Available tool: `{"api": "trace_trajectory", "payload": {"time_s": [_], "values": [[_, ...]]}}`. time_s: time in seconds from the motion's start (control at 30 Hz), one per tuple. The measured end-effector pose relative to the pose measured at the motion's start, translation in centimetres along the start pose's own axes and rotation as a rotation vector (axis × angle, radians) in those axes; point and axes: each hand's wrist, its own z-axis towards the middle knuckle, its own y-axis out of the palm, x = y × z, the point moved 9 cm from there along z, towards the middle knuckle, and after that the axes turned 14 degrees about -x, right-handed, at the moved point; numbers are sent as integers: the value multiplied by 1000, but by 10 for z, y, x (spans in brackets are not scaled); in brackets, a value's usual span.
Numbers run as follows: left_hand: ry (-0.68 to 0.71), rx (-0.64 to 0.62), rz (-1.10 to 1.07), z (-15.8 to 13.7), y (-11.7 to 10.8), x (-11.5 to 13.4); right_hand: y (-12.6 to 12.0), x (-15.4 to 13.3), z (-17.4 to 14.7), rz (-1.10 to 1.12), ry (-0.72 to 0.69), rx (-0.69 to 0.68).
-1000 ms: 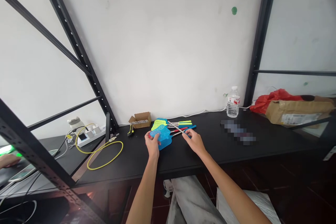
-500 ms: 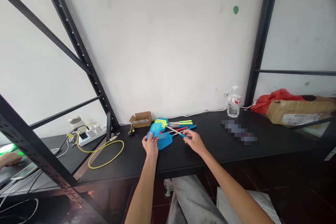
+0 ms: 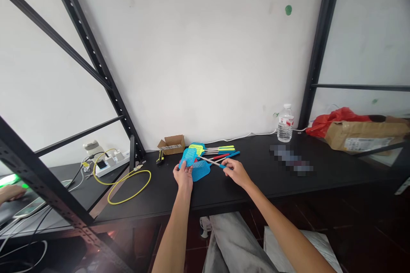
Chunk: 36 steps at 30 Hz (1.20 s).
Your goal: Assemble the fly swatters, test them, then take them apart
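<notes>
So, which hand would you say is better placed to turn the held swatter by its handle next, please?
Probably the right hand: it grips the blue handle, while the left hand holds the blue mesh head at the other end.

Blue mesh swatter [image 3: 189, 156] w/ metal shaft [image 3: 209, 161], partly over 2nd blue swatter [image 3: 201, 172]

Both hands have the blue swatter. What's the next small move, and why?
Probably lower the held blue swatter onto the other swatters: the left hand supports its head, the right hand its handle, and, like those on the black table, its head points left.
</notes>
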Motion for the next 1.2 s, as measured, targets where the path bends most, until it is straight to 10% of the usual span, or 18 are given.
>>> {"api": "trace_trajectory", "payload": {"time_s": [1.2], "values": [[-32, -89, 20, -4, 12, -1, 5, 4, 0, -148, 52, -18]]}}
